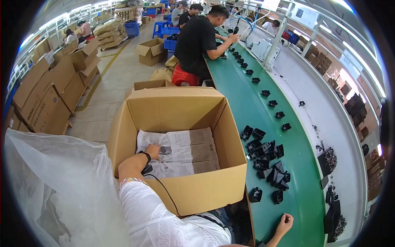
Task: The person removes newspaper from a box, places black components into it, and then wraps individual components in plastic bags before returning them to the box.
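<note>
Left margin: translucent, crumpled plastic bag [61, 185], standing beside the box's left side.
Open box: large brown cardboard box [193, 191], front wall toward the wearer, rear flap raised.
Left hand: the person's left hand [153, 151], inside the box, fingers down on the paper near its left edge. No separate object seen in it; cannot tell whether it presses flat or pinches.
Paper sheet: thin grey-white printed newspaper sheet [191, 154], on the box bottom, reaching close to the right wall. Judged very light, limp, easily torn or creased; best held by an edge or corner, or smoothed with a flat palm.
Beyond box: co-worker in a black top [195, 45], seated at the table's left edge, a dark part in hand.
Table: long green work table [300, 185], its left edge running past the box's right side.
Black parts: heap of glossy black angular plastic housings [269, 150], nearer the left edge than the right; others strung out toward the far end. Judged light, stiff, somewhat slippery; grip across opposite outer walls.
Right hand: the person's right hand [284, 225], at the table's near end, apart from the housings, fingers curled. Possibly a tiny item at the fingertips; too small to tell.
</note>
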Demonstrator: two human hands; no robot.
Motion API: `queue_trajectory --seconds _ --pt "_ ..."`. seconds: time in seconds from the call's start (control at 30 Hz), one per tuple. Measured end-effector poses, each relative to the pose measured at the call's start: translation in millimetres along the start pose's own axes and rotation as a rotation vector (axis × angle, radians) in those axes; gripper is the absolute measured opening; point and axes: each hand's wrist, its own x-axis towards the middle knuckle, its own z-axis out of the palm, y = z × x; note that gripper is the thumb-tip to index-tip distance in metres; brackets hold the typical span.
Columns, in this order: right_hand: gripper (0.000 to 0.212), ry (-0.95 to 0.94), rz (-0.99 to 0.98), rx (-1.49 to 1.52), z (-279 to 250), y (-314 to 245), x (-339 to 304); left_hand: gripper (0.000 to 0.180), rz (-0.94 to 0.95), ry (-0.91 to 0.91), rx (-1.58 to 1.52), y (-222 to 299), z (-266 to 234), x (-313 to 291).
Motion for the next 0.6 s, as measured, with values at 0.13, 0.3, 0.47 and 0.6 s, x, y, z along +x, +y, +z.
queue_trajectory --seconds 0.13,0.3,0.47,0.6 --pt "0.006 0.002 0.054 0.053 -1.3 -9.0 -18.3 0.042 0.197 0.098 0.047 -7.3 -4.5 -1.8" --pt "0.006 -0.027 0.015 -0.006 3.3 -7.0 -10.2 0.039 0.201 -0.250 0.081 12.3 -80.3 25.2" --pt "0.008 -0.002 -0.007 -0.057 -1.3 9.4 -7.1 0.024 0.443 0.001 0.133 86.7 -216.8 13.6" --pt "0.009 -0.003 -0.015 -0.096 -4.4 17.7 -5.9 0.024 0.633 0.246 -0.269 80.0 -312.3 8.7"
